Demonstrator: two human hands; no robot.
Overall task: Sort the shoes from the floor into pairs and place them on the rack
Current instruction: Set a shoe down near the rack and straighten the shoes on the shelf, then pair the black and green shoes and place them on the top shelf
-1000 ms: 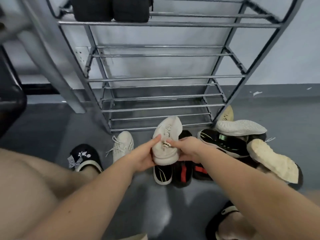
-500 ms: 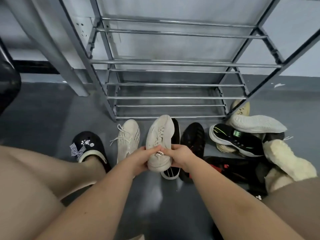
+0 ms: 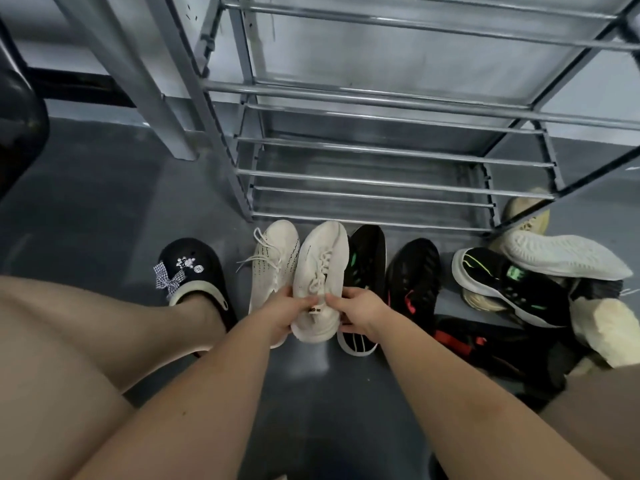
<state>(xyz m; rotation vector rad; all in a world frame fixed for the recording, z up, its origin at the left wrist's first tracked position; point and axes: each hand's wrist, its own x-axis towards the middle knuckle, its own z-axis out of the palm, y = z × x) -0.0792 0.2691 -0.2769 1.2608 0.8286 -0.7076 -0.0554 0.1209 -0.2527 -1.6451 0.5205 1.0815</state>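
Both hands are gripping one white sneaker (image 3: pixel 320 282) by its heel end, the left hand (image 3: pixel 280 315) curling round its left side and the right hand (image 3: pixel 358 311) pinching its right side, holding it toe-forward just above the grey floor (image 3: pixel 104 202). A matching white sneaker (image 3: pixel 273 265) is lying just beside it on the left. Black shoes (image 3: pixel 412 278) are sitting to the right. The metal rack (image 3: pixel 381 178) is standing just beyond the toes.

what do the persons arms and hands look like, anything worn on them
Both forearms are bare: no sleeves, gloves, watch, bracelets or rings show on the left hand or the right hand. The nails are short and look unpainted.
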